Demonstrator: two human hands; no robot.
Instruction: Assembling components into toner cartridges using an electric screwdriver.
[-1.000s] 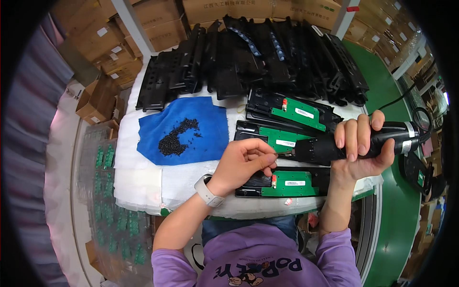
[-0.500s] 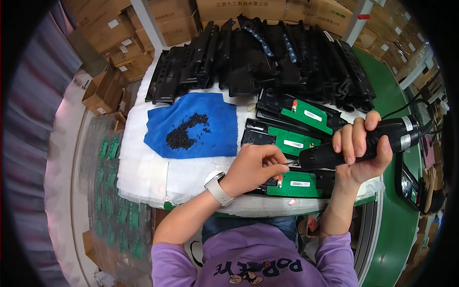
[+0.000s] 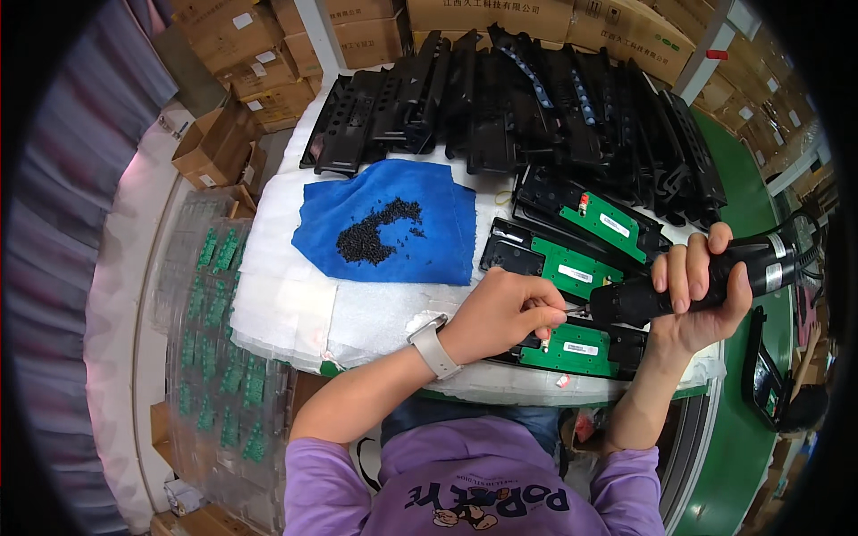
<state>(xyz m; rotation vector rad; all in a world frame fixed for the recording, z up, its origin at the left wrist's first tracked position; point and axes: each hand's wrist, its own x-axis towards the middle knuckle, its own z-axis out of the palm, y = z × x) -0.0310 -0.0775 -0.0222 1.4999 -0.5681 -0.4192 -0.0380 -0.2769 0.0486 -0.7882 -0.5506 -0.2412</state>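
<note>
My right hand [image 3: 695, 290] grips a black electric screwdriver [image 3: 629, 302], held almost level with its bit [image 3: 579, 312] toward the left. At the bit's tip, the thumb and fingers of my left hand [image 3: 511, 308] are pinched together; whatever is between them is too small to make out. Beneath both hands lies a black plastic housing with a green circuit board [image 3: 572, 350]. Two similar housings with a middle board [image 3: 576, 266] and a far board [image 3: 608, 223] rest behind it. Left of these, a blue cloth [image 3: 451, 201] carries a heap of tiny black screws [image 3: 366, 243].
Many black plastic housings [image 3: 492, 112] are piled along the table's back. Clear trays of green boards [image 3: 214, 304] stand at the left. Cardboard boxes [image 3: 487, 20] line the back. A cord runs from the screwdriver at right, above a green surface [image 3: 728, 375] holding another black housing [image 3: 761, 366].
The whole view has shifted, so the table sits further right in it. Both hands stay together at the screwdriver's tip, with little other visible movement.
</note>
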